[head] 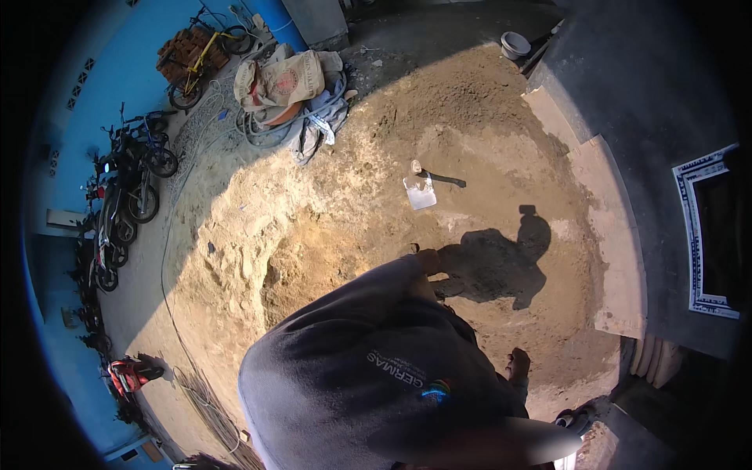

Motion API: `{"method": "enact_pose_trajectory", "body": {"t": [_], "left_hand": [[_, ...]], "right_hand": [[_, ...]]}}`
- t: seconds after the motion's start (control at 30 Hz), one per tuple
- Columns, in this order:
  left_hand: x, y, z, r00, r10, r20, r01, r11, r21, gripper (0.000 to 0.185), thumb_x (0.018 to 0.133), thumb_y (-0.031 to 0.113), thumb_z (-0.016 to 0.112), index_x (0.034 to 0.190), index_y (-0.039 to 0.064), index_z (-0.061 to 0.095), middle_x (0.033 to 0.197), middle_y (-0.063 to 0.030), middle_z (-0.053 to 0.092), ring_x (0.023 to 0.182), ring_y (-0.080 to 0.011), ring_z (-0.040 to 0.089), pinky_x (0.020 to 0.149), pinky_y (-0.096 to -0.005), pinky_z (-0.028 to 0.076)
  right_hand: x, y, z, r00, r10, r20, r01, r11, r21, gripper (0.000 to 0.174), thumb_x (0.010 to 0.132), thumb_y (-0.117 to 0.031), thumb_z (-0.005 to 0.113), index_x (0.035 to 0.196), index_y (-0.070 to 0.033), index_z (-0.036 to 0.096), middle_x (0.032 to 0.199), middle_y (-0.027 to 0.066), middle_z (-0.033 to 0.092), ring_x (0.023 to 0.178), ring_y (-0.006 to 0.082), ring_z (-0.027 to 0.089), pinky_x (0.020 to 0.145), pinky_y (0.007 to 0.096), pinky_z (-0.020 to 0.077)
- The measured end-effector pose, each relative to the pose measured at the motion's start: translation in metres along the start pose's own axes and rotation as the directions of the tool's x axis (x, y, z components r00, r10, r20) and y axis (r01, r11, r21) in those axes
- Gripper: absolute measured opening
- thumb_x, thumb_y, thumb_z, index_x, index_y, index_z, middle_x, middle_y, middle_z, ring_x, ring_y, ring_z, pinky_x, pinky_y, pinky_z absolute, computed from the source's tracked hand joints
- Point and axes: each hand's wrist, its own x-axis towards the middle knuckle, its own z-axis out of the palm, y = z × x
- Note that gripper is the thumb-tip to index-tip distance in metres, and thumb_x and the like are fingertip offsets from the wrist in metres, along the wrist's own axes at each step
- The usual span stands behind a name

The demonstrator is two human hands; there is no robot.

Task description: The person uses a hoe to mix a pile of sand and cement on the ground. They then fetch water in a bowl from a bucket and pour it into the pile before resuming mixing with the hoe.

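My left hand is held out over the sandy ground with its fingers curled. A small dark curved thing shows just beyond it, and whether the hand grips it cannot be made out. Lower right, beside my dark shirt, my right hand is closed in a fist, and nothing shows in it. Ahead on the sand lies a tool with a flat, pale metal blade, like a hoe or shovel. Its dark shadow stretches to the right.
Cement sacks and a coiled hose lie at the upper left. Motorcycles, a yellow bicycle and stacked bricks line the blue wall. A bucket stands far right, near a raised ledge.
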Motion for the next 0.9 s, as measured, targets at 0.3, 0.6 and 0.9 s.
{"method": "enact_pose_trajectory", "body": {"t": [0.3, 0.6, 0.9], "left_hand": [[-0.057, -0.057, -0.016, 0.763, -0.361, 0.537, 0.543, -0.093, -0.834, 0.031, 0.098, 0.026, 0.061, 0.124, 0.009, 0.057, 0.103, -0.0121, 0.067, 0.09, -0.0293, 0.068, 0.078, -0.0519, 0.059], [0.001, -0.066, -0.057, 0.571, -0.323, 0.755, 0.816, 0.328, -0.477, 0.036, 0.102, 0.031, 0.057, 0.132, 0.012, 0.05, 0.112, -0.0141, 0.066, 0.097, -0.0326, 0.065, 0.085, -0.0548, 0.054], [0.193, 0.116, -0.058, 0.767, -0.112, 0.632, 0.564, 0.588, -0.58, 0.037, 0.103, 0.03, 0.056, 0.131, 0.007, 0.055, 0.112, -0.0128, 0.067, 0.092, -0.0269, 0.067, 0.075, -0.0457, 0.056]], "right_hand": [[-0.059, 0.014, 0.113, 0.987, -0.089, 0.131, 0.061, 0.978, 0.2, 0.028, 0.099, -0.018, 0.061, 0.125, -0.006, 0.06, 0.082, 0.0123, 0.07, 0.056, 0.0194, 0.064, 0.048, 0.034, 0.0525], [-0.125, 0.302, 0.155, 0.907, 0.382, 0.177, -0.408, 0.694, 0.593, 0.012, 0.099, -0.016, 0.053, 0.094, -0.01, 0.062, 0.077, 0.0105, 0.061, 0.059, 0.0214, 0.062, 0.047, 0.0363, 0.0487], [-0.134, 0.404, 0.145, 0.932, 0.346, -0.108, -0.157, 0.654, 0.74, 0.019, 0.101, -0.019, 0.055, 0.105, -0.007, 0.069, 0.091, 0.0116, 0.071, 0.073, 0.0235, 0.068, 0.067, 0.038, 0.0573]]}}
